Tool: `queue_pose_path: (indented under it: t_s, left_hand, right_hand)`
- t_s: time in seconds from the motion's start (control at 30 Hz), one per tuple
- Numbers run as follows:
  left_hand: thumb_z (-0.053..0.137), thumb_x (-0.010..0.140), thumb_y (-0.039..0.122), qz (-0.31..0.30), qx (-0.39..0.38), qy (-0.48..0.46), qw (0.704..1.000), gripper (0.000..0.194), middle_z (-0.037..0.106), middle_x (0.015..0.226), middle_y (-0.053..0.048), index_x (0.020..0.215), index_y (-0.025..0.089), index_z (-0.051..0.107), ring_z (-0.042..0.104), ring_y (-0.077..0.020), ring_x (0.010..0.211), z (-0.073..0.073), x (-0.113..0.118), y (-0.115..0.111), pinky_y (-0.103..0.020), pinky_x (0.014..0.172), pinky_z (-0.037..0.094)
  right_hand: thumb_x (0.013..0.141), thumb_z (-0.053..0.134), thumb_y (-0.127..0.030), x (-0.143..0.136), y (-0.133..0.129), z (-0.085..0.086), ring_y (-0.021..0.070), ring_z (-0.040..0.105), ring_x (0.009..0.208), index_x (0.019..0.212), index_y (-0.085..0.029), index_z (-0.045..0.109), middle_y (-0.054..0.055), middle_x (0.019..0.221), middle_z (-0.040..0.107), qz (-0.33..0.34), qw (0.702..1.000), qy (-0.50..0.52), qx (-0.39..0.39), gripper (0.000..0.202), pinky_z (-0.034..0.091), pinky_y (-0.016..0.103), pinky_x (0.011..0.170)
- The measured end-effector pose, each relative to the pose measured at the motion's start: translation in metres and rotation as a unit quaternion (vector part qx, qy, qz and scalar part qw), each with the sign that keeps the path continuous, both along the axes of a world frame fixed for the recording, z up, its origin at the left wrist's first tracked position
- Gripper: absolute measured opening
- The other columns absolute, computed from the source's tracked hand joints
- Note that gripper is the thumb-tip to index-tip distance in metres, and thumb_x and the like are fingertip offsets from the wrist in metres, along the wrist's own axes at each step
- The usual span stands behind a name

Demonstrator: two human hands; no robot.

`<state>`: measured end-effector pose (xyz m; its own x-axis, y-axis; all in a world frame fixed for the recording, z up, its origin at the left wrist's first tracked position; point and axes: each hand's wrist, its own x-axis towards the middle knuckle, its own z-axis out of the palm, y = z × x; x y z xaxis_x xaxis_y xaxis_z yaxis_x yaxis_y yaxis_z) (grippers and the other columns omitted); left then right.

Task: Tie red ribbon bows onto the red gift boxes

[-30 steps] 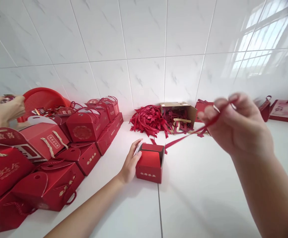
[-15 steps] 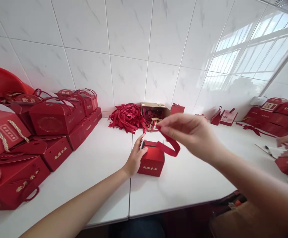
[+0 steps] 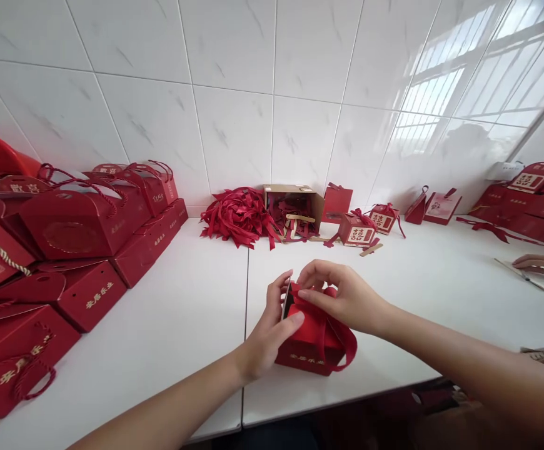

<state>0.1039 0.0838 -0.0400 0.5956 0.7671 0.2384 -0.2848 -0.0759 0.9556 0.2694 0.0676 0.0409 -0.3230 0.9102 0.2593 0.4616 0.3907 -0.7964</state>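
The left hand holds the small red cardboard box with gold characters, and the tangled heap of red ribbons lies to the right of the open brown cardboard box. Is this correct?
Not quite: in the head view, the tangled heap of red ribbons lies to the left of the open brown cardboard box. The left hand does hold the small red cardboard box.

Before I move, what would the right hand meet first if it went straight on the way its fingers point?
Probably the raised left side of the red box, with the left hand close behind; depth is unclear, so it might pass just above that edge.
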Motion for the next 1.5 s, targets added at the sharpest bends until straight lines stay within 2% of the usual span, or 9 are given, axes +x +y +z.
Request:
queue_pose_path:
  t_s: [0.2,0.43,0.9,1.0,1.2,1.27,1.33,1.43,1.5]
  left_hand:
    - [0.059,0.080,0.042,0.003,0.036,0.028,0.999,0.064,0.033,0.136,-0.008,0.133,0.031,0.025,0.037,-0.0272,0.126,0.005,0.001,-0.008,-0.042,0.102,0.036]
    - [0.028,0.093,0.045,0.207,0.124,0.081,0.967,0.030,0.037,0.126,-0.005,0.100,0.025,0.049,0.025,-0.0204,0.129,0.016,-0.006,0.001,-0.039,0.107,0.021]
    - [0.041,0.088,0.032,0.222,0.216,0.183,0.933,0.016,0.042,0.120,-0.007,0.078,0.022,0.048,0.033,-0.0208,0.125,0.026,-0.009,0.011,-0.035,0.098,0.033]
    - [0.045,0.082,0.025,0.307,0.274,0.315,0.855,0.015,0.053,0.111,-0.007,0.068,0.020,0.048,0.043,-0.0239,0.113,0.029,-0.023,0.027,-0.039,0.094,0.034]
    - [0.055,0.063,0.013,0.347,0.278,0.693,0.567,0.011,0.058,0.077,-0.012,0.052,0.017,0.052,0.049,-0.0346,0.093,0.029,-0.060,0.064,-0.054,0.088,0.026]
    - [0.053,0.068,0.017,0.390,0.317,0.629,0.593,0.004,0.059,0.088,-0.012,0.066,0.018,0.056,0.049,-0.0326,0.096,0.031,-0.059,0.064,-0.053,0.091,0.026]
    - [0.050,0.076,0.027,0.386,0.321,0.503,0.704,0.008,0.059,0.092,-0.007,0.075,0.020,0.054,0.050,-0.0275,0.095,0.034,-0.050,0.057,-0.047,0.092,0.030]
    - [0.047,0.083,0.043,0.221,0.183,0.310,0.907,0.023,0.057,0.083,-0.002,0.077,0.021,0.050,0.053,-0.0194,0.085,0.039,-0.034,0.043,-0.034,0.081,0.039]
    - [0.047,0.083,0.046,0.096,0.078,0.222,0.967,0.026,0.054,0.080,0.000,0.080,0.020,0.049,0.052,-0.0156,0.077,0.038,-0.028,0.036,-0.029,0.071,0.041]
  right_hand:
    - [0.079,0.057,-0.020,-0.004,-0.004,-0.004,0.0115,0.057,0.064,0.083,-0.020,0.055,0.000,0.080,0.064,0.001,0.999,0.016,-0.039,0.005,0.047,0.026,0.062]
    - [0.080,0.057,-0.023,-0.005,-0.006,-0.007,0.0116,0.055,0.066,0.083,-0.022,0.055,-0.002,0.079,0.064,-0.011,1.000,0.007,-0.016,0.004,0.046,0.026,0.063]
    - [0.081,0.057,-0.027,-0.006,-0.005,-0.009,0.0126,0.057,0.073,0.083,-0.022,0.055,-0.001,0.082,0.063,-0.042,0.998,0.009,0.045,0.007,0.045,0.025,0.063]
    - [0.083,0.053,-0.031,0.003,-0.003,-0.006,0.0146,0.056,0.079,0.083,-0.021,0.055,0.001,0.084,0.061,-0.102,0.991,-0.009,0.090,0.010,0.043,0.025,0.061]
    - [0.086,0.046,-0.037,0.028,0.003,0.003,0.0120,0.047,0.059,0.073,-0.020,0.047,-0.001,0.065,0.053,-0.113,0.978,-0.104,0.138,0.021,0.039,0.025,0.056]
    - [0.087,0.042,-0.045,0.033,-0.001,0.011,0.0118,0.043,0.053,0.061,-0.020,0.041,-0.001,0.057,0.048,-0.109,0.967,-0.199,0.114,0.036,0.034,0.026,0.052]
    - [0.085,0.037,-0.057,0.035,-0.008,0.019,0.0125,0.042,0.049,0.054,-0.020,0.038,0.001,0.053,0.047,-0.133,0.946,-0.293,0.047,0.049,0.030,0.027,0.048]
    - [0.077,0.033,-0.073,0.034,-0.018,0.026,0.0150,0.047,0.050,0.060,-0.020,0.046,0.005,0.062,0.055,-0.150,0.920,-0.355,-0.077,0.057,0.030,0.028,0.046]
    - [0.073,0.033,-0.077,0.030,-0.021,0.025,0.0164,0.050,0.053,0.068,-0.020,0.049,0.006,0.070,0.058,-0.139,0.920,-0.350,-0.110,0.059,0.032,0.028,0.046]
